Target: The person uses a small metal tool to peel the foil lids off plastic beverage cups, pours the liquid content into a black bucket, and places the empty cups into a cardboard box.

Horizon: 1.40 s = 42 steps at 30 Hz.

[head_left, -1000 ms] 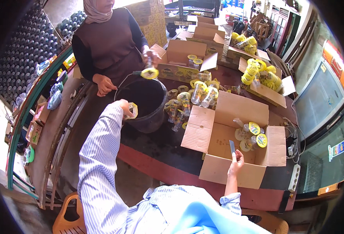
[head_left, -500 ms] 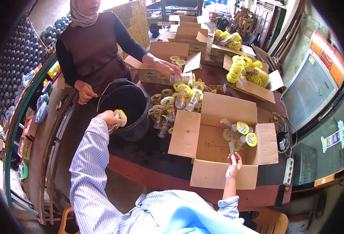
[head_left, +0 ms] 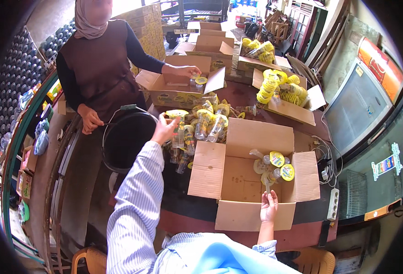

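While my left hand [head_left: 165, 130] reaches, fingers spread, to the pile of cups [head_left: 206, 121] mid-tabletop (beside the black bucket [head_left: 123, 141]), my right hand [head_left: 269, 208] pinches something thin over the open box [head_left: 242, 178].

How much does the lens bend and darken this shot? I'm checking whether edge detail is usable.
Head view: strong fisheye, the cabinet at the right bows outward; black vignette at the corners; daylight glare up top; left hand and open box mid-frame stay sharp.

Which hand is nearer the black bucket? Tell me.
Left. The left hand reaches just beside the black bucket; the right hand rests inside the open cardboard box, farther off.
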Motion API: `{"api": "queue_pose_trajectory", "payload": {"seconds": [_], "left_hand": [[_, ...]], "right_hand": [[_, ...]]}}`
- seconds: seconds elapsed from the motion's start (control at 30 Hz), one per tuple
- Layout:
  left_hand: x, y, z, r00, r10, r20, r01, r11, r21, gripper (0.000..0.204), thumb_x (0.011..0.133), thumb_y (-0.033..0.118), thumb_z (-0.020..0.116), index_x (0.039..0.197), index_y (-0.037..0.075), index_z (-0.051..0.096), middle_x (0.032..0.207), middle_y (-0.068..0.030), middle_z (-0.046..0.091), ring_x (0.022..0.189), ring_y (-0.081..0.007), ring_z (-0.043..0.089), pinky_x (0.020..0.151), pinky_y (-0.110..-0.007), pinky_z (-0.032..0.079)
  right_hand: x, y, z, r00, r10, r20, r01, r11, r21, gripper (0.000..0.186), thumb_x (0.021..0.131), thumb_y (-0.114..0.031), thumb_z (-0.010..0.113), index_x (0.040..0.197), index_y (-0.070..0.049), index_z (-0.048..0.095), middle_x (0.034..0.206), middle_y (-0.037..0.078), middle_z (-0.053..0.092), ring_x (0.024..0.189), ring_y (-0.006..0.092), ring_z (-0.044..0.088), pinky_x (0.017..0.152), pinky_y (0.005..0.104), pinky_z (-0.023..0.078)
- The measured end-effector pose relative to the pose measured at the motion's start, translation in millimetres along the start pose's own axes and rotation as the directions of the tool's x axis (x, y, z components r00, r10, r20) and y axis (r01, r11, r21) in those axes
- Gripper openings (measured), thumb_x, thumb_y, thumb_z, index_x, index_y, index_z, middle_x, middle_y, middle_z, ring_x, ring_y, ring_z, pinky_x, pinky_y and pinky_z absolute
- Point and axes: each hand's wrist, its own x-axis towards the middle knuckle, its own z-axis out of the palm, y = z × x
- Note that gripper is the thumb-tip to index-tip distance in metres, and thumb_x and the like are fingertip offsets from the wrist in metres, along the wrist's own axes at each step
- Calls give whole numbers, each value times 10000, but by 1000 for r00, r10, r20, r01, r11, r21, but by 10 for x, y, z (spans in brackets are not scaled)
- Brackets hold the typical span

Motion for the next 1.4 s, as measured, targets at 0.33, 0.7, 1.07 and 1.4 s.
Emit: {"api": "queue_pose_trajectory", "payload": {"seconds": [0.33,0.7,1.07,1.4], "left_hand": [[640,-535,535,973,-226,51,205,942,266,889,684,481,648,1150,-155,235,975,-275,556,881,-259,606,496,-297,508],[543,-476,531,993,2,-115,51,889,455,963,692,535,625,1245,-133,207,1211,-308,310,1138,-385,354,946,-422,318],[-486,372,1857,872,489,11,-488,868,89,514,696,92,649,1145,17,409,962,-99,448,752,-190,432,706,-303,409],[-1640,-207,3549,793,288,536,-426,892,150,559,664,200,713,1097,-6,426,1058,-154,473,902,-235,495,791,-331,440]], "right_hand": [[-48,14,-2,998,27,-53,-26,999,21,187,841,10,505,1015,-45,542,852,47,596,851,164,588,836,284,492],[-47,-15,60,999,33,-22,-32,999,31,224,817,12,545,1033,-46,542,831,21,595,858,173,594,848,290,489],[-96,-23,1,998,70,-7,-68,987,148,230,819,10,541,1036,-65,557,813,9,603,855,181,598,842,309,490],[-400,-611,-362,997,50,-58,-36,975,218,217,839,-63,545,1053,-99,548,822,-25,573,795,130,563,750,280,476]]}}
